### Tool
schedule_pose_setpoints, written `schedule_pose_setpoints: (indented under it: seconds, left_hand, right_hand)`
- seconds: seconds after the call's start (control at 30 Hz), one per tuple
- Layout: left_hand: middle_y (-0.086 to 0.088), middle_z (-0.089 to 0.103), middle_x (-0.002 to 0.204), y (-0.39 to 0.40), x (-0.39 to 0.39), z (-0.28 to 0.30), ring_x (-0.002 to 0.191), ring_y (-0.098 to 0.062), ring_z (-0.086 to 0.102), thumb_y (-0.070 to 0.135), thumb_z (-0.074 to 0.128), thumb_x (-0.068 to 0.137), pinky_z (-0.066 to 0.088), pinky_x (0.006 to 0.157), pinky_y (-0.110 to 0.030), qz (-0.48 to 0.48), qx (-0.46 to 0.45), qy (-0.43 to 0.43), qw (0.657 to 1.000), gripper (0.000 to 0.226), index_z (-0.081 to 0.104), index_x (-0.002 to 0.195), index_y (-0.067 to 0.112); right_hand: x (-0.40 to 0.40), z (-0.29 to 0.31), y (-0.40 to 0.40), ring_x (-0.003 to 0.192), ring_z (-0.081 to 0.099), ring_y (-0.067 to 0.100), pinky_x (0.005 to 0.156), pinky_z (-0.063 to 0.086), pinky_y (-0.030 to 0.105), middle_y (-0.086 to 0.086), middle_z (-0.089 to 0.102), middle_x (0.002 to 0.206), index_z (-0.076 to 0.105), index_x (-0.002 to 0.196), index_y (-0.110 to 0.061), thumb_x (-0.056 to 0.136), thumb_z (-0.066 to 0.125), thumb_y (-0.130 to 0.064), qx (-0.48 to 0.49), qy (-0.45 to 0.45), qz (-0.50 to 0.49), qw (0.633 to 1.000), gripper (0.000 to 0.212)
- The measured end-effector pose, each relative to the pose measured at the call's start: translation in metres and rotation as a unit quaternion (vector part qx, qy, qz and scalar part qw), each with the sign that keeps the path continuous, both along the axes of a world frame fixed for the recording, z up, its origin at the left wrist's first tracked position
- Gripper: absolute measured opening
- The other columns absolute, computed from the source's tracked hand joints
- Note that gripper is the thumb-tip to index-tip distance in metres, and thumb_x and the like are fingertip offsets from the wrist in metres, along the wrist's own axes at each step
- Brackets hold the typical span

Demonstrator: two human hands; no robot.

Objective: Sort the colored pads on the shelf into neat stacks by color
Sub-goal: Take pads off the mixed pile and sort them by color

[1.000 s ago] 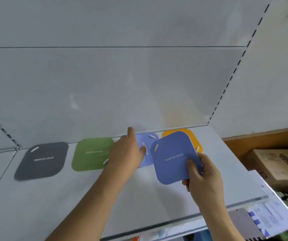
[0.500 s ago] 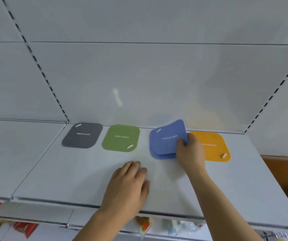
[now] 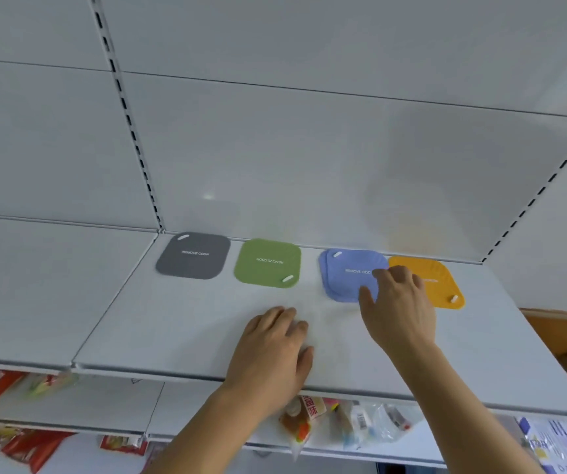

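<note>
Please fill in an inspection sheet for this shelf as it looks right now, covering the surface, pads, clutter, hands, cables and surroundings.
Surface: white shelf, flat, pads in one row along the back.
Job's things: grey pad, green pad, blue stack with a lower pad's edge peeking out at the left, orange pad.
Clutter: nothing seen on the shelf.
Hands: left hand rests flat on the shelf, holding nothing; right hand has spread fingers on the blue stack, overlapping the orange pad.
Cables: nothing seen.
Surroundings: white back panel; packaged goods on the shelf below.
</note>
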State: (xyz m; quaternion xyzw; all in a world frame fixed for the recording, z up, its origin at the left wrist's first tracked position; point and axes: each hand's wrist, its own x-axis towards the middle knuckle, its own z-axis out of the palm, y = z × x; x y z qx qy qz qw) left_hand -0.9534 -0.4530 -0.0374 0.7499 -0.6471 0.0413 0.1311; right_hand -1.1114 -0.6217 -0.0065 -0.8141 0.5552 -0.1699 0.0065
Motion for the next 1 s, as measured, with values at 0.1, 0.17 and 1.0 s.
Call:
schedule_pose_setpoints:
  seconds: [0.1,0.17,1.0]
  left_hand:
    - [-0.001,0.075,0.117,0.035,0.027,0.011,0.112,-0.024,0.068,0.045,0.043,0.092,0.059,0.093,-0.039,-0.01,0.025,-0.006,1.0,0.044,0.076,0.109,0.021]
    - [0.004,0.074,0.11,0.066,0.049,0.017,0.105,-0.021,0.067,0.044,0.04,0.095,0.058,0.089,-0.038,-0.01,0.02,0.012,1.0,0.044,0.073,0.112,0.021]
    - [0.009,0.075,0.12,0.447,0.443,0.029,0.111,-0.014,0.07,0.055,0.044,0.101,0.058,0.091,-0.031,0.397,-0.015,0.061,0.916,0.046,0.075,0.122,0.027]
  right_hand:
    - [0.019,0.004,0.055,0.106,0.062,0.036,0.079,0.056,0.043,0.008,0.073,0.111,0.073,0.114,-0.015,0.097,0.056,-0.041,-0.023,-0.016,0.053,0.998,0.035]
    - [0.036,0.002,0.101,0.097,0.066,0.035,0.076,0.058,0.043,0.005,0.075,0.102,0.075,0.108,-0.017,0.096,0.053,-0.046,-0.031,-0.042,0.087,0.995,0.038]
    - [0.52,-0.014,0.416,0.097,0.068,0.018,0.081,0.06,0.034,-0.005,0.074,0.104,0.077,0.105,-0.019,0.096,0.06,-0.04,0.031,-0.171,0.524,0.834,0.028]
